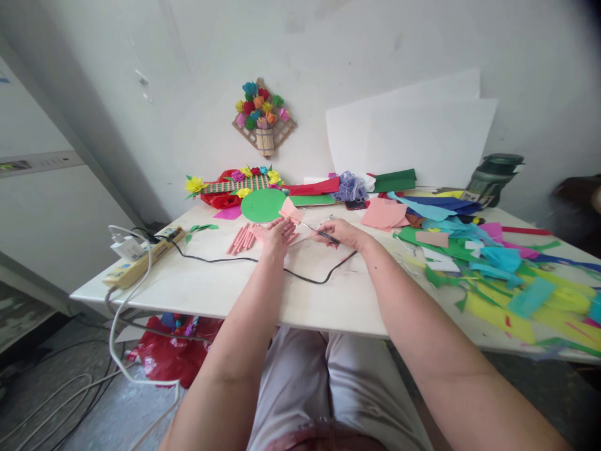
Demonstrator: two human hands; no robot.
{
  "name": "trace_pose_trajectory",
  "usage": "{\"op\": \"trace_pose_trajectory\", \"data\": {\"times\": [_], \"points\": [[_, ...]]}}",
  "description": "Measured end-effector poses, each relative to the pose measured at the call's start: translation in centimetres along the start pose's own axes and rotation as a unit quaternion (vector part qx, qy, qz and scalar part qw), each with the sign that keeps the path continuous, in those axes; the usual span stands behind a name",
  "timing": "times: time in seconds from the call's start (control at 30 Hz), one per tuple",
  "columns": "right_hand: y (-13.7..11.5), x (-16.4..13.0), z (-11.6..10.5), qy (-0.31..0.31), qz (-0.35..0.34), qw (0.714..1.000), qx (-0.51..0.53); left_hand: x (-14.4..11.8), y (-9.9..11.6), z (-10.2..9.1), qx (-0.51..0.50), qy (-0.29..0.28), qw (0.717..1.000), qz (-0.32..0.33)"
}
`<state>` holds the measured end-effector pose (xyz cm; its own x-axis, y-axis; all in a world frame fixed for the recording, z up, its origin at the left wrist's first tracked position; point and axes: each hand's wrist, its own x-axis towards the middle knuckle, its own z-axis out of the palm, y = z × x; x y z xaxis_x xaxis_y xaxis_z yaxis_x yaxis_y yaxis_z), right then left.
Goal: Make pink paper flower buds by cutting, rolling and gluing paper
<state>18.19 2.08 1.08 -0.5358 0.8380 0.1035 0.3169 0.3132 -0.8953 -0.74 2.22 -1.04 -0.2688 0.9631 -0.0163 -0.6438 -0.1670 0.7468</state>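
My left hand (280, 235) is closed on a piece of pink crepe paper (292, 211), which stands up above the fingers. In my right hand (345, 233) is a slim tool with a dark handle (327, 237) and a thin metal shaft (307, 226); its exact kind is unclear. The shaft points left and reaches the pink paper. Several rolled pink paper sticks (241, 238) lie on the table just left of my left hand. Behind it is a green oval piece (263, 205). A black cord (305, 280) crosses the table in front of both hands, ending near my right wrist.
A power strip (141, 257) with plugs lies at the table's left edge. Coloured paper scraps (511, 269) cover the right side, with a dark bottle (495, 178) behind. A flower-trimmed strip (235, 185) lies at the back; a flower ornament (264, 119) hangs on the wall.
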Motion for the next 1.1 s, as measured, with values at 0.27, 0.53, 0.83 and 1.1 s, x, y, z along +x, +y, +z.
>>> {"op": "trace_pose_trajectory", "data": {"times": [0.27,0.53,0.83,1.1], "points": [[0.3,0.1,0.0,-0.004,-0.006,1.0,0.01,-0.1,0.0,0.0,0.001,-0.005,1.0,0.0],[-0.5,-0.4,0.1,-0.001,0.007,1.0,0.02,-0.2,0.1,0.0,0.003,-0.011,1.0,0.001],[-1.4,-0.9,0.2,-0.003,0.003,0.999,0.041,-0.6,0.4,0.3,0.001,0.002,1.0,0.002],[-1.1,-0.7,0.3,0.0,0.008,0.998,0.055,-0.7,0.4,0.3,0.0,-0.004,1.0,0.008]]}}
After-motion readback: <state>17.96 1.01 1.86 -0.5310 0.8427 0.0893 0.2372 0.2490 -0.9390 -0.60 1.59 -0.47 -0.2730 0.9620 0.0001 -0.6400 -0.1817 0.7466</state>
